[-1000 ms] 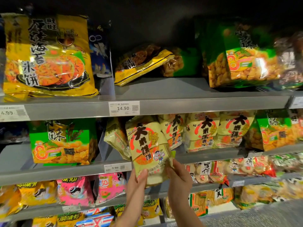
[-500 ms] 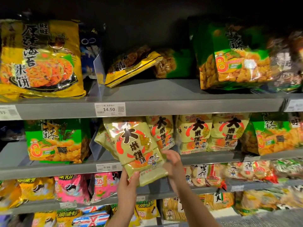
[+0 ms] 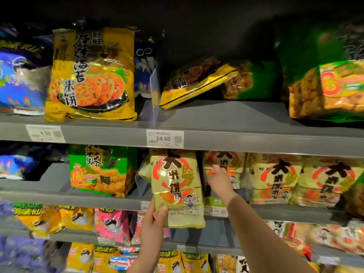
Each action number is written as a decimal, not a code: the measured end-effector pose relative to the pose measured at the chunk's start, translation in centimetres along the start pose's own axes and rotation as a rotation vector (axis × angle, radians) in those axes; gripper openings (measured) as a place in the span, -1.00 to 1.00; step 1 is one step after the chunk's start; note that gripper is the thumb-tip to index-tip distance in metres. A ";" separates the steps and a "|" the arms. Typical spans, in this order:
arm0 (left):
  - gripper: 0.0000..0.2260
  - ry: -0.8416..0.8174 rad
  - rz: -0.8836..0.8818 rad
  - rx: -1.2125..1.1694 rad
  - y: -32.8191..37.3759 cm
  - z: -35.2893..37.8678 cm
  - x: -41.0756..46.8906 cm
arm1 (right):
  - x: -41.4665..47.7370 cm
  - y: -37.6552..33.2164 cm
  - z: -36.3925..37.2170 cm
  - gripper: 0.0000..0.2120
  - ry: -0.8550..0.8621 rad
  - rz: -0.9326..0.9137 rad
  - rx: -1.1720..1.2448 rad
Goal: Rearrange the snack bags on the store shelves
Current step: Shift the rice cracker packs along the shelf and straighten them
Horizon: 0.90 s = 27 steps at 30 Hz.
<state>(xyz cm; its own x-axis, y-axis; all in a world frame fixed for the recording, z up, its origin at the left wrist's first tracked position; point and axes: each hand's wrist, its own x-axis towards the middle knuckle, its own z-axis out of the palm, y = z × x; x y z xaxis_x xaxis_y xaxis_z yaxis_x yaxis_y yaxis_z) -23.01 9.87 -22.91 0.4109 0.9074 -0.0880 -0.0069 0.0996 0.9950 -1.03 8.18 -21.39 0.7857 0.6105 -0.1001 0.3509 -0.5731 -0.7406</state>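
At the middle shelf (image 3: 98,200) of a snack aisle, our left hand (image 3: 155,219) pinches the lower left corner of a pale green rice-cracker bag (image 3: 177,186), thumb pressed on the front and the other fingers hidden behind. The bag stands upright in front of the shelf's front edge, just right of a clear divider (image 3: 140,180), with its top under the upper shelf's 14.50 price tag (image 3: 165,138) and its bottom hanging below the edge. Held by one corner, it leaves our other hand free. Our right hand (image 3: 220,177) reaches to the matching bag (image 3: 226,160) next in the row and touches its front; from behind the knuckles we cannot tell whether the fingers are spread or closed on it. We judge that this hand is steadying or shifting the neighbour to open a slot at the row's left end, so the held bag can go in facing outward like the rest. A green bag (image 3: 100,170) stands beyond the divider, apart from this row.
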 end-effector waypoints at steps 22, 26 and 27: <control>-0.55 -0.050 -0.045 0.052 -1.5 1.0 -8.4 | -14.2 3.7 -1.2 -0.75 -0.085 -0.065 0.821; -0.62 -0.138 -0.036 0.148 -1.9 1.8 -9.7 | -16.1 5.6 -1.9 -0.58 -0.044 -0.019 0.837; -0.63 -0.168 -0.029 0.180 -1.9 2.2 -9.6 | -16.0 6.2 -2.3 -0.56 -0.013 -0.003 0.834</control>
<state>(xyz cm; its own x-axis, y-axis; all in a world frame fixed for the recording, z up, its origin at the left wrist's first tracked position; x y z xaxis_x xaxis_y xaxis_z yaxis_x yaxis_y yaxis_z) -24.94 0.12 -23.85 0.5548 0.8230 -0.1221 0.1630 0.0364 0.9859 -10.30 -6.41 -22.89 0.7778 0.6203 -0.1009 -0.1433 0.0187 -0.9895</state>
